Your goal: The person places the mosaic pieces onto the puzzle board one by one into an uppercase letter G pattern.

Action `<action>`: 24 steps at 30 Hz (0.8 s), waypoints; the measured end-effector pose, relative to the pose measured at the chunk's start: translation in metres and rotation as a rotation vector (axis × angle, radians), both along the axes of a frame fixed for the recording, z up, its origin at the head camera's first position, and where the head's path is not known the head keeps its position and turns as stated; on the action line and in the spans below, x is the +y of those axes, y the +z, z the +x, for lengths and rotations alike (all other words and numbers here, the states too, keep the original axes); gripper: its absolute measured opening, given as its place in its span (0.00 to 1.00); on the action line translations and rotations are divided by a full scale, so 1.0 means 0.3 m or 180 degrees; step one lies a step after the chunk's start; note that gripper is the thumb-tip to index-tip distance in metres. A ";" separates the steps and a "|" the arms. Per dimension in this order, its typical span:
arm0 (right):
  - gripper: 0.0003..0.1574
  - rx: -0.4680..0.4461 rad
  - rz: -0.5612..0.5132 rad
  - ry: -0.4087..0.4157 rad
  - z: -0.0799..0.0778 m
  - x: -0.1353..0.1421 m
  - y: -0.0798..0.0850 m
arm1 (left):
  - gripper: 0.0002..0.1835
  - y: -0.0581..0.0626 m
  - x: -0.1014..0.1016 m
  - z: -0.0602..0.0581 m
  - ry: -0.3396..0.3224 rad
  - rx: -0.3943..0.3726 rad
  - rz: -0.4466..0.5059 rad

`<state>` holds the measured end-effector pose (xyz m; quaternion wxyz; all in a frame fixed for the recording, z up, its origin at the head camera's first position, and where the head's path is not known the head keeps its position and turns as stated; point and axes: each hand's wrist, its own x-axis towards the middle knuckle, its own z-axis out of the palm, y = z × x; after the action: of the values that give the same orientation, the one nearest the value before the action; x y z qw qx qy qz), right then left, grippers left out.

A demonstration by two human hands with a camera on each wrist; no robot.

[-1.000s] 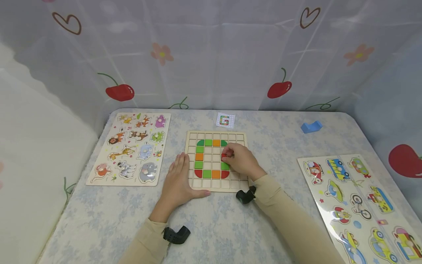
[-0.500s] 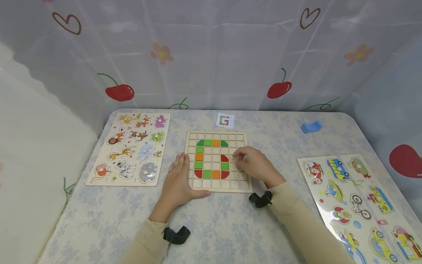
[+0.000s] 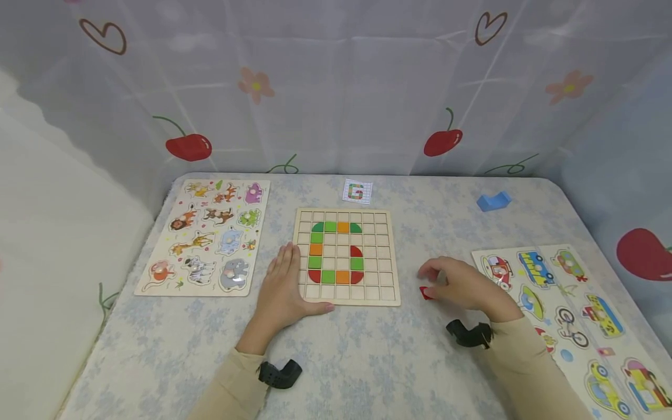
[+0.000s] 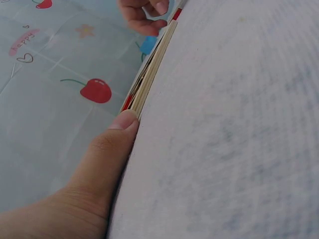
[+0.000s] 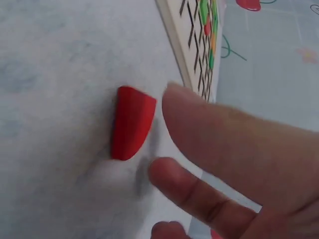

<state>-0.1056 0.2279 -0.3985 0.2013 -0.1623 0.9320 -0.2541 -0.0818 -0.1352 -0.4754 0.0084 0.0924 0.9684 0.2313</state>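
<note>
A square wooden grid board (image 3: 380,262) lies mid-table with red, green and orange tiles set in its cells, laid out like a letter G. My left hand (image 3: 283,286) rests along its left side, fingers straight, thumb (image 4: 107,149) against the front edge. Right of the board, my right hand (image 3: 462,286) hovers over a red quarter-round tile (image 3: 424,293) on the tablecloth. The right wrist view shows that red tile (image 5: 132,124) lying flat, with the thumb (image 5: 209,134) and a fingertip beside it, slightly apart and holding nothing.
A small card (image 3: 357,191) with a coloured G pattern lies behind the board. An animal puzzle board (image 3: 191,290) is at left, a vehicle puzzle board (image 3: 556,291) at right, partly under the right forearm. A blue block (image 3: 494,202) sits at back right.
My right hand has left a red tile in the board's right column and moved right and nearer to the loose red tile on the cloth. The left hand has stayed put.
</note>
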 end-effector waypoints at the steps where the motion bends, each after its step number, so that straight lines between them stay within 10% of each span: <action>1: 0.17 -0.0030 0.0046 -0.0022 0.005 0.006 -0.003 | 0.80 -0.001 -0.001 0.000 0.0001 0.0000 -0.0008; 24: 0.11 0.0087 -0.0529 -0.0074 0.018 0.021 -0.083 | 0.80 0.001 0.000 0.000 0.0008 0.0006 -0.0014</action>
<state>-0.1002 0.2342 -0.4234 0.1715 -0.1710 0.9121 -0.3307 -0.0818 -0.1353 -0.4751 0.0074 0.0914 0.9691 0.2291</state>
